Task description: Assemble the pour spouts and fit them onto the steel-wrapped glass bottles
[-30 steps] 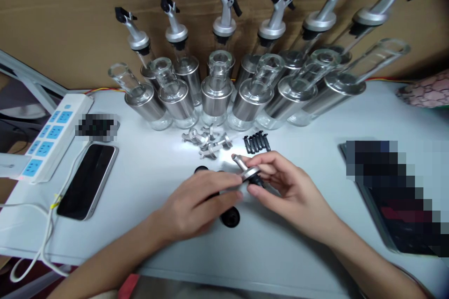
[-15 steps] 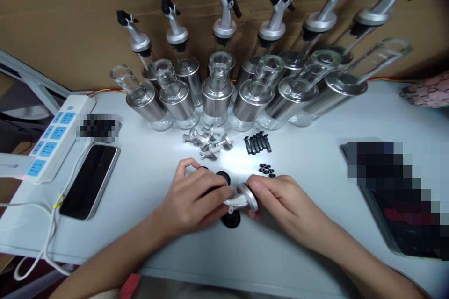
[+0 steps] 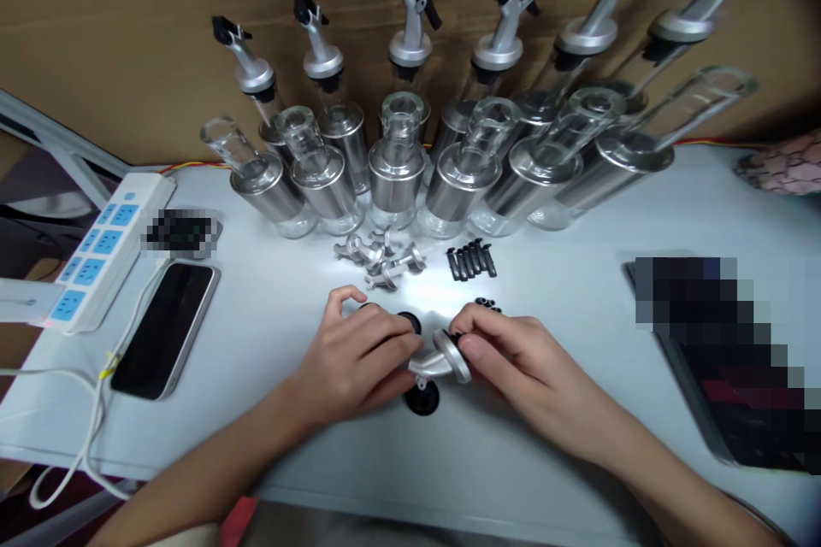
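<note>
A silver pourer spout point(image 3: 434, 362) is held level between my two hands, its wide round collar turned to the right. My left hand point(image 3: 363, 359) is closed round the narrow tip, with some of its fingers hidden. At the collar's underside, my right hand point(image 3: 522, 359) pinches a black part with thumb and forefinger. Below the spout lies a black round stopper point(image 3: 422, 400), and another stopper point(image 3: 410, 323) is partly covered by my left fingers. Several loose silver spouts point(image 3: 385, 261), black levers point(image 3: 472, 261) and small black pieces point(image 3: 488, 304) lie just beyond my hands.
A row of open glass bottles point(image 3: 398, 179) with metal sleeves stands behind the parts. Behind them are bottles fitted with pourers point(image 3: 410, 47), against a cardboard wall point(image 3: 154, 34). A power strip point(image 3: 96, 256) and phone point(image 3: 165, 329) are at left, a dark tablet point(image 3: 724, 410) at right.
My right hand's fingers have shifted up and closed in at the collar's underside, covering some of the small black pieces. The spout has turned slightly; my left hand keeps its place.
</note>
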Demonstrator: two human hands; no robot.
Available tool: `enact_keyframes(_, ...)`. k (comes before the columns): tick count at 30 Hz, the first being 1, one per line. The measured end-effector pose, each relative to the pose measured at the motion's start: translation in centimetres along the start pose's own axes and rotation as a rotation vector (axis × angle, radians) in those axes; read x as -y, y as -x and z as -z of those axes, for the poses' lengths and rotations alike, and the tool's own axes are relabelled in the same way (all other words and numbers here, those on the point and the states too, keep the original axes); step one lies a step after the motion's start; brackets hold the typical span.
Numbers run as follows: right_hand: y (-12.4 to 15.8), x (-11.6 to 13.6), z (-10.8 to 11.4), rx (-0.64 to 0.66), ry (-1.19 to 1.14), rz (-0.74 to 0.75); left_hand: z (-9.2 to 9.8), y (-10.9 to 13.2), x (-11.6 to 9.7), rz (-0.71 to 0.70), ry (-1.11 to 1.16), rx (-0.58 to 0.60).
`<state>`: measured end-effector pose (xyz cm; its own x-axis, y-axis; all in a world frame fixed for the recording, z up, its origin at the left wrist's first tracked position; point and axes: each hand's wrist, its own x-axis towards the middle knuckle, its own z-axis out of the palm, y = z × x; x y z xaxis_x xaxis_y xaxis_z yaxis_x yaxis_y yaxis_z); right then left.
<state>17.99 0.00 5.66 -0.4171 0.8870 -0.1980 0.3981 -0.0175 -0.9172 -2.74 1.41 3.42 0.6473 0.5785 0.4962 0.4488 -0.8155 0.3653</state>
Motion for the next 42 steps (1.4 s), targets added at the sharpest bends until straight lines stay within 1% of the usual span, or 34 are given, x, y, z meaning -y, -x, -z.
enact_keyframes(3,0.11,0.07,-0.01,0.002,-0.003,0.007,0.07,0.01,0.04,0.003,-0.011,-0.025)
enact_keyframes(7,0.09,-0.11,-0.05,-0.072,0.011,-0.004,0.01,0.07,0.07,-0.004,-0.032,-0.077)
enact_keyframes(10,0.02,-0.25,-0.06,-0.119,0.013,-0.034,-0.04,0.03,-0.03,-0.011,-0.035,-0.075)
enact_keyframes(12,-0.01,-0.28,-0.06,-0.125,0.021,-0.051,-0.04,-0.02,-0.12,-0.002,-0.032,-0.073)
enact_keyframes(19,-0.01,-0.28,-0.04,-0.069,0.046,-0.042,0.08,-0.12,-0.2,0.031,-0.02,-0.096)
enact_keyframes(27,0.05,-0.4,0.26,0.014,0.033,0.056,0.07,-0.03,-0.26,0.056,-0.011,-0.104)
enact_keyframes(30,0.19,-0.38,0.26,0.024,0.035,0.043,0.08,0.1,-0.22,0.072,0.004,-0.111)
enact_keyframes(34,0.32,-0.21,0.29,0.02,-0.003,0.014,0.16,0.15,-0.29,0.101,0.043,-0.084)
enact_keyframes(36,0.33,-0.13,0.32,0.016,-0.02,0.016,0.18,0.14,-0.36,0.122,0.048,-0.099)
enact_keyframes(40,0.24,-0.22,0.22,0.03,0.017,0.022,0.0,0.2,-0.46,0.13,0.036,-0.141)
enact_keyframes(42,0.15,-0.41,0.1,0.019,0.047,0.03,-0.15,0.25,-0.47,0.121,0.037,-0.125)
